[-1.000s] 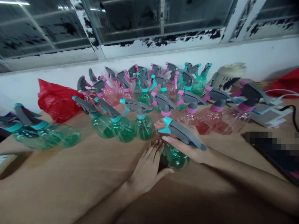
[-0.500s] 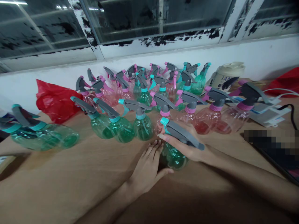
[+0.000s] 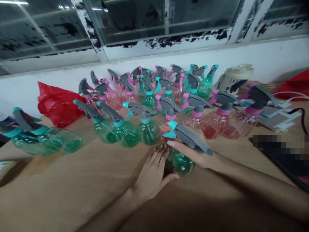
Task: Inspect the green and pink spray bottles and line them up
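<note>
Green see-through plastic spray bottle with a gray and teal top (image 3: 182, 164): in the grip, near the brown wooden table (image 3: 72, 187)'s front edge, with its teal tip pointing up and left
Right hand (image 3: 200, 153): wrapped around the bottle's neck, under the gray top, with the thumb on the near side
Left hand (image 3: 152, 177): not holding anything, lying on the table just left of the grip, fingers pointing away and thumb close to the bottle's bottom; I cannot tell if it touches
Green see-through bottles with teal collars (image 3: 148, 132): three in a row, left of the grip and a bit past it
Pink see-through bottles with pink collars (image 3: 217, 124): four, just past the grip and off to its right
Crowd of pink and green spray bottles (image 3: 149, 100): farther past the grip, near the white wall (image 3: 267, 58)
Leaning green bottles with gray tops (image 3: 50, 141): far left of the grip
Shiny red plastic bag (image 3: 59, 108): far past the grip, to the left
Cream round tub with dark letters (image 3: 235, 79): far past the grip, to the right
</note>
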A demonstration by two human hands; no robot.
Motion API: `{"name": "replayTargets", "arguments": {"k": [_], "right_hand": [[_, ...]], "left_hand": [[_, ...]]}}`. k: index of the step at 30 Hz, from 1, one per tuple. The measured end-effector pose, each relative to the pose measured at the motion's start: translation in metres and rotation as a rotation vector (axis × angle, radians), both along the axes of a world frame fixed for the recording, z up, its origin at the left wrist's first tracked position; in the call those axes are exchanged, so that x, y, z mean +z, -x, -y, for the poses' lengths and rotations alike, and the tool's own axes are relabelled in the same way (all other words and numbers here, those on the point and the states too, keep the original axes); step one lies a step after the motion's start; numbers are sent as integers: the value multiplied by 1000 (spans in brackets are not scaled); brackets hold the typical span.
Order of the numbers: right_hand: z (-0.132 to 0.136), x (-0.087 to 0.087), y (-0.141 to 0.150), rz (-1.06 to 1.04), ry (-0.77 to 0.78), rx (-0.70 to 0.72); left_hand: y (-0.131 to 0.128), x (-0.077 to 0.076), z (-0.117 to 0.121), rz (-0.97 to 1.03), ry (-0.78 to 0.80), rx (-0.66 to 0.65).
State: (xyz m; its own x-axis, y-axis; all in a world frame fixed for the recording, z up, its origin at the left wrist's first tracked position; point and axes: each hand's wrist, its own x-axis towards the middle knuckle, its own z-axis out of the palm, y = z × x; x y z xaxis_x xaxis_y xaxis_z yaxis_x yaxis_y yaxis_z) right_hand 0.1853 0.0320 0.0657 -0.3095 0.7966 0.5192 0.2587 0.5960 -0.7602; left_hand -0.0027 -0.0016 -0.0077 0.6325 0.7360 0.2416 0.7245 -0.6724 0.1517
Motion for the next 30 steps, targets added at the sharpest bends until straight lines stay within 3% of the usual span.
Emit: {"name": "replayTargets", "arguments": {"k": [30], "right_hand": [[-2, -1, -1, -42, -15, 16]], "left_hand": [[0, 1, 0, -10, 30, 6]]}}
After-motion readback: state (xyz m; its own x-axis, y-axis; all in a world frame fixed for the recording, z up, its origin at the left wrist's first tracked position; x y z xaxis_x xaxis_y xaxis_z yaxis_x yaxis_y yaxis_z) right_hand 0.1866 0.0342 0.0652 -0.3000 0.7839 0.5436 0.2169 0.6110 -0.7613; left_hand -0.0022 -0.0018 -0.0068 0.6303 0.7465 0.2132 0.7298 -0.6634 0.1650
